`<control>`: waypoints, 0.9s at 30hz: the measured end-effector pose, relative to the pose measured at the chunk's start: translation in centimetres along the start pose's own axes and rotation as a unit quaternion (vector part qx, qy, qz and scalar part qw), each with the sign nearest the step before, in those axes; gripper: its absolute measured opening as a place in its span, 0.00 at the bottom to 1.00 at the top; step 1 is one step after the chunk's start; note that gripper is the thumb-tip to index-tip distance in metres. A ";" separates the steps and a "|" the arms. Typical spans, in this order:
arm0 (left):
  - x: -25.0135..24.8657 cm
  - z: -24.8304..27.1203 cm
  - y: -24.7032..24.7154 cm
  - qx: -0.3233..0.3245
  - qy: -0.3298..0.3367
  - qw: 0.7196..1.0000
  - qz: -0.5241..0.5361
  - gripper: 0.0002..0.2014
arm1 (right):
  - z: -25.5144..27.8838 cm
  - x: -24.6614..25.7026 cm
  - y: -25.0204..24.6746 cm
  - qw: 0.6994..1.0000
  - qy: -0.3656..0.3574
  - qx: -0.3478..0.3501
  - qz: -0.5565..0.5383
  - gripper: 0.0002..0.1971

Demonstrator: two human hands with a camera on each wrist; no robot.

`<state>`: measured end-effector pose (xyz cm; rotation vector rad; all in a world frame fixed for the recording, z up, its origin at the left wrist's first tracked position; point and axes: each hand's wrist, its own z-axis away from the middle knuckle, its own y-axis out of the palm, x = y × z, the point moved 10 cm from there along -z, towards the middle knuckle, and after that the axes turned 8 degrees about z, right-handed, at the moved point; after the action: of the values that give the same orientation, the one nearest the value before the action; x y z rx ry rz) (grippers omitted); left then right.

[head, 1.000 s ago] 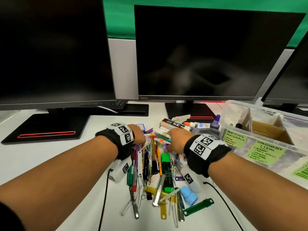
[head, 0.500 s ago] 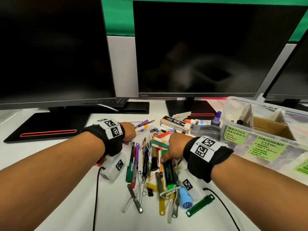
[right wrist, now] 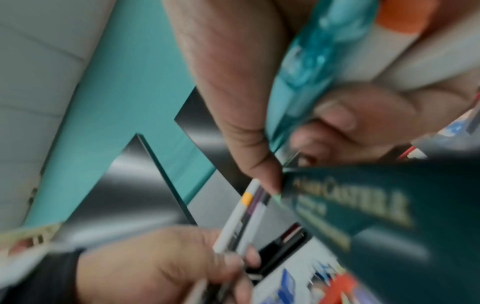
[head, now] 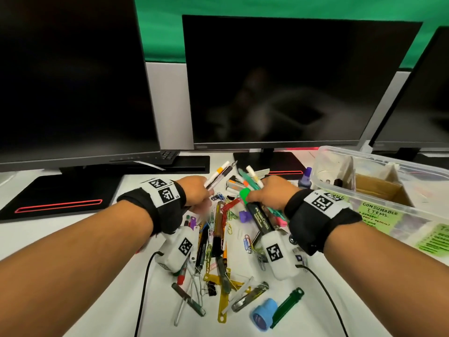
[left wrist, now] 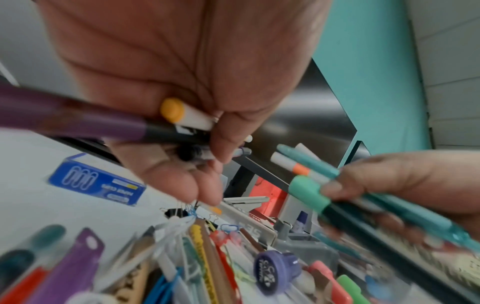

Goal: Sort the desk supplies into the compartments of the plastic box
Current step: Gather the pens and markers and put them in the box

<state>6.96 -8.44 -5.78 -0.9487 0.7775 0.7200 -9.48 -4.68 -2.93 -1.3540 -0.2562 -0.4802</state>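
My left hand [head: 198,190] grips a small bundle of pens [head: 218,175]: a white marker with an orange band, a black pen and a purple one [left wrist: 78,117]. My right hand [head: 268,193] grips a second bundle [head: 251,177] of a teal pen [right wrist: 306,61], white markers and a dark green-capped Faber-Castell highlighter [head: 261,220]. Both hands hover just above the pile of desk supplies [head: 218,251]. The clear plastic box [head: 379,212] with green compartment labels stands to the right of my right hand.
Three dark monitors on stands line the back of the white desk. A blue paper clip box [left wrist: 96,185], a purple stamp [left wrist: 275,269], a blue round cap [head: 263,314], a green key tag and wrist camera cables lie around the pile.
Both hands have lifted off the pile, each now holding its bundle of pens with the tips pointing up and away. The highlighter has left the desk in my right hand.
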 end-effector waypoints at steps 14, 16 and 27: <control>-0.7 -1.0 2.0 0.012 0.024 0.997 -0.070 0.05 | 1.3 -9.8 -17.3 0.969 0.120 -0.211 -0.052 0.19; -1.2 -1.0 2.2 0.010 0.031 0.996 -0.084 0.06 | 1.3 -10.5 -16.6 0.975 0.132 -0.181 -0.003 0.19; -4.3 0.2 4.8 0.037 0.053 0.998 -0.017 0.04 | 1.2 -9.9 -14.3 0.979 0.148 -0.138 0.016 0.18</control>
<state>0.90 -7.11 -4.19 -0.9369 0.8736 0.6109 -24.76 -3.73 5.37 -1.5306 0.0820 -0.7019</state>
